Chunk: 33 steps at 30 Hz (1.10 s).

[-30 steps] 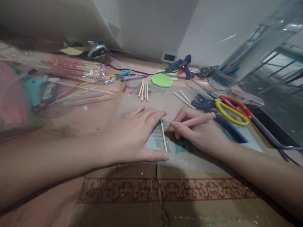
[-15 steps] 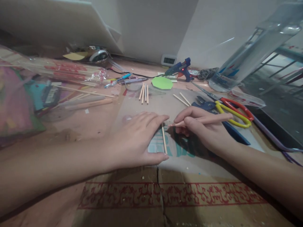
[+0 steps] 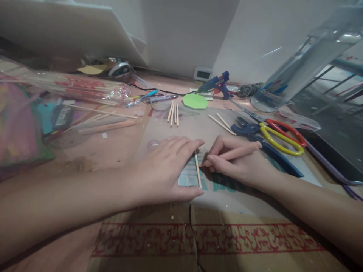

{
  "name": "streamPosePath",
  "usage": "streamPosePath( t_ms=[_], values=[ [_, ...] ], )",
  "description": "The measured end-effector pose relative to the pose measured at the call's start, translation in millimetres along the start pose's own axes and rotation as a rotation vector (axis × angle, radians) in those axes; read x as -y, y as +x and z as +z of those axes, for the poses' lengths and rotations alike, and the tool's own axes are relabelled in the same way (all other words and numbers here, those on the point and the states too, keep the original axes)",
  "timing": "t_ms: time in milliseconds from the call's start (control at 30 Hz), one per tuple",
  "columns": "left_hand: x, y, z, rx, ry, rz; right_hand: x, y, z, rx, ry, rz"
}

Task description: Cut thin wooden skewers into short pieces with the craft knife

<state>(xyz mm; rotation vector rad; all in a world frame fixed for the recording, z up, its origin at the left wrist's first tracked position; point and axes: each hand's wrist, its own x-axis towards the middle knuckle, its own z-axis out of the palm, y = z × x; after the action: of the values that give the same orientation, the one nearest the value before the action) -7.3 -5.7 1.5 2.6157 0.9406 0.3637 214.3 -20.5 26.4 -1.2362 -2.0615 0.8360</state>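
Note:
My left hand [image 3: 167,166] lies over the work surface and holds a short wooden stick [image 3: 197,170] lengthwise, index finger at its far end and thumb at its near end. In my right hand [image 3: 235,158] is a pinkish pen [image 3: 241,150], its tip at the middle of the stick, seemingly touching it. Under both hands is a whitish plastic sheet [image 3: 167,143] with teal print. Beyond them rest several cut sticks [image 3: 174,115], and two more sticks [image 3: 221,124] lie near my right hand.
Blue-handled pliers [image 3: 278,158] and scissors with red and yellow handles [image 3: 283,139] lie to the right, near a phone [image 3: 331,155]. A glue gun [image 3: 215,84], a green paper octagon [image 3: 195,101] and a tall clear bottle [image 3: 283,83] are behind. Bagged sticks [image 3: 85,87] lie left.
My right hand has drawn the pen lower and to the left, bringing its tip to the stick's middle. My left hand keeps its hold; the view has shifted slightly.

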Motion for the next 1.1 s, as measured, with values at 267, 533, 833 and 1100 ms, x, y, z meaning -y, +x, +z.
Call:
streamPosePath(
  t_ms=[267, 533, 833, 1100],
  values=[
    [0, -1, -1.9, 0.013, -0.001, 0.011, -3, 2, 2, -0.01, 0.04, 0.078],
    [0, 1, -1.1, -0.025, -0.025, 0.046, -5, 6, 5, -0.083, 0.016, 0.113],
    [4, 1, -2.2, 0.016, -0.059, 0.06, -1, 5, -18, -0.016, 0.044, 0.101],
    [2, 0, -2.8, 0.02, -0.046, 0.053, -10, 6, -12, -0.047, 0.013, 0.113]
  ],
)
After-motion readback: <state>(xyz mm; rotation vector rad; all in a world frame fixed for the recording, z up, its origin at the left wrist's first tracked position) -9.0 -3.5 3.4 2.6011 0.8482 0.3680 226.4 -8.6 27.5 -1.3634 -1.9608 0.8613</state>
